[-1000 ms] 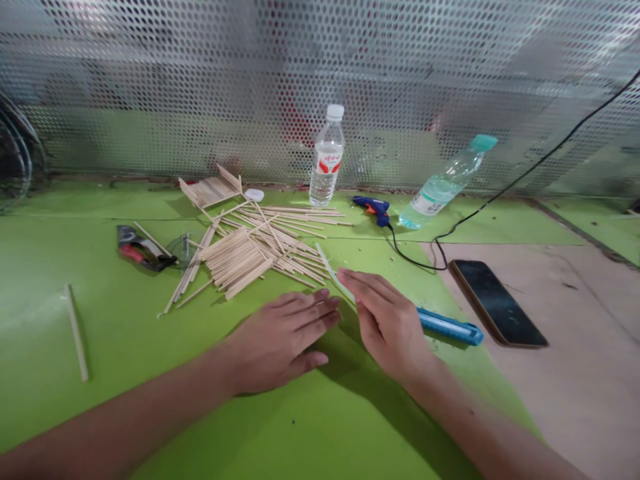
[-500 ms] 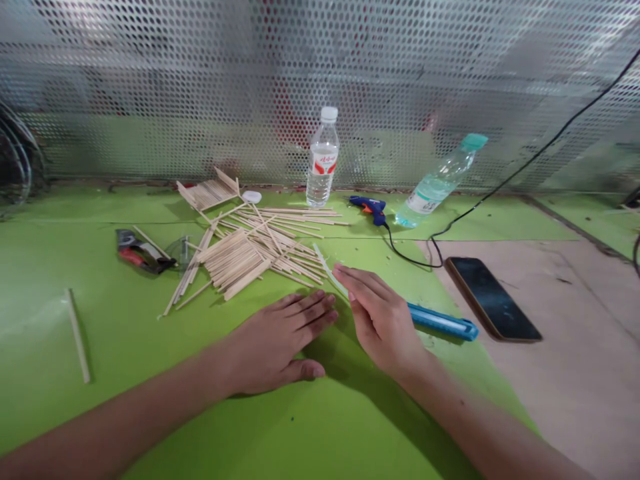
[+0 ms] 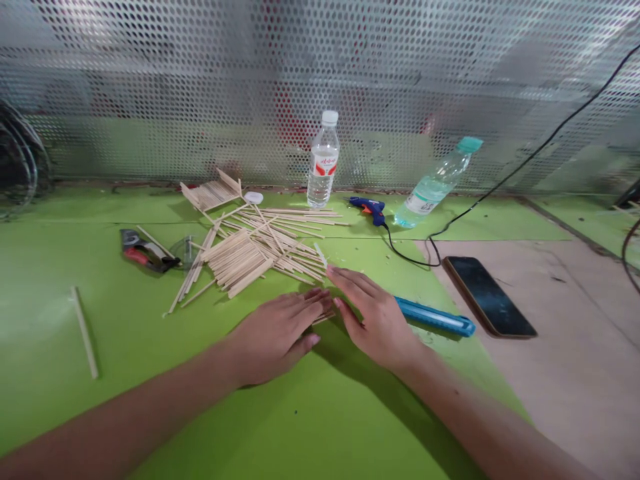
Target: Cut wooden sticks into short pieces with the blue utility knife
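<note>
My left hand [image 3: 277, 337] lies palm down on the green table, its fingers reaching over a few short wooden sticks [image 3: 323, 319] whose ends show beside the fingertips. My right hand [image 3: 377, 320] rests close by on its edge, fingers stretched out toward the left hand, thumb near the sticks. Beyond its fingertips lies a whitish translucent strip [image 3: 321, 255], partly hidden. A blue utility knife [image 3: 435, 316] lies just right of the right hand. Ahead of the left hand is a flat panel of wooden sticks [image 3: 237, 260] among loose sticks [image 3: 300, 260].
A stick frame [image 3: 213, 195] stands at the back left, near pruning cutters [image 3: 147, 252]. A lone stick [image 3: 85, 333] lies far left. Behind are a water bottle [image 3: 323, 163], a blue glue gun [image 3: 369, 209] with black cord and a tilted bottle [image 3: 435, 187]. A phone [image 3: 490, 295] lies right.
My left fingers have drawn in and curved slightly, and short sticks now show beneath them. My right hand has shifted slightly left, covering more of the whitish strip.
</note>
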`<state>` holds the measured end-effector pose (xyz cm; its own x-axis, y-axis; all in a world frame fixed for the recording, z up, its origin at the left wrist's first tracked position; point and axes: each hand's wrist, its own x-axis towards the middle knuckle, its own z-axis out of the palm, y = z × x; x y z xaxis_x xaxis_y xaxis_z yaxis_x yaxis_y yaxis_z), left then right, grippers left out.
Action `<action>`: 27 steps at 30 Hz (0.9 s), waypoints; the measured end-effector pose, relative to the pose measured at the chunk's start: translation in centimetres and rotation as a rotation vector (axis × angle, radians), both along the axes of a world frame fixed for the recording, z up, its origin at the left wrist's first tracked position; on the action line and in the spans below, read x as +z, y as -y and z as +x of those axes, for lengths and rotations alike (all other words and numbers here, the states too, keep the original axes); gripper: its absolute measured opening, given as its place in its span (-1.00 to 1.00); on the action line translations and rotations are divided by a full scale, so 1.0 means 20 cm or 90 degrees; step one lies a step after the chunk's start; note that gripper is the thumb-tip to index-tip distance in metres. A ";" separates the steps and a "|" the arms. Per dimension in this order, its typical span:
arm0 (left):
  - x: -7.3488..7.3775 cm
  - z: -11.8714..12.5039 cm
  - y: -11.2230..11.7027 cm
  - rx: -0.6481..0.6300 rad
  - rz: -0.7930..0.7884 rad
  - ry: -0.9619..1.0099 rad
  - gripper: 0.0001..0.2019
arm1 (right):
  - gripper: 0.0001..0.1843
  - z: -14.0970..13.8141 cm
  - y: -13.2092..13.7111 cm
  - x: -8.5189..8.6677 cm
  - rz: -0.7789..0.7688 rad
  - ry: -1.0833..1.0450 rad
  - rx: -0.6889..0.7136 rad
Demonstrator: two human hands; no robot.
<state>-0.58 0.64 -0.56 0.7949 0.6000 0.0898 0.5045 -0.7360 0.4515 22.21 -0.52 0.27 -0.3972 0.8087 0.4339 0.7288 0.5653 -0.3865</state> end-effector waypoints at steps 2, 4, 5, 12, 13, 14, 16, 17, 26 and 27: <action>-0.02 -0.01 -0.01 0.043 -0.006 0.040 -0.55 | -0.44 0.00 0.00 0.00 -0.006 0.005 0.010; -0.04 -0.04 -0.04 0.091 -0.010 0.117 -0.57 | -0.42 0.00 0.00 0.00 -0.001 0.001 0.016; -0.05 -0.05 -0.05 0.114 -0.010 0.161 -0.58 | -0.41 0.01 0.00 0.00 0.002 -0.001 0.016; -0.07 -0.05 -0.07 0.163 0.037 0.224 -0.64 | -0.57 0.00 -0.02 0.00 -0.020 0.008 0.044; -0.07 -0.04 -0.07 0.155 0.046 0.188 -0.67 | -0.60 0.00 -0.02 0.00 -0.021 0.009 0.053; -0.06 -0.03 -0.06 0.148 0.055 0.150 -0.71 | -0.63 0.00 -0.02 0.00 -0.022 0.013 0.064; -0.05 -0.02 -0.06 0.132 0.064 0.089 -0.75 | -0.67 -0.01 -0.02 0.00 -0.031 0.026 0.092; -0.05 -0.02 -0.06 0.125 0.063 0.071 -0.75 | -0.68 -0.01 -0.02 0.00 -0.038 0.034 0.108; -0.04 -0.02 -0.07 0.091 0.065 0.080 -0.71 | -0.73 -0.02 -0.02 -0.02 -0.062 0.058 0.111; -0.04 -0.02 -0.07 0.089 0.063 0.078 -0.72 | -0.73 -0.02 -0.02 -0.01 -0.062 0.061 0.109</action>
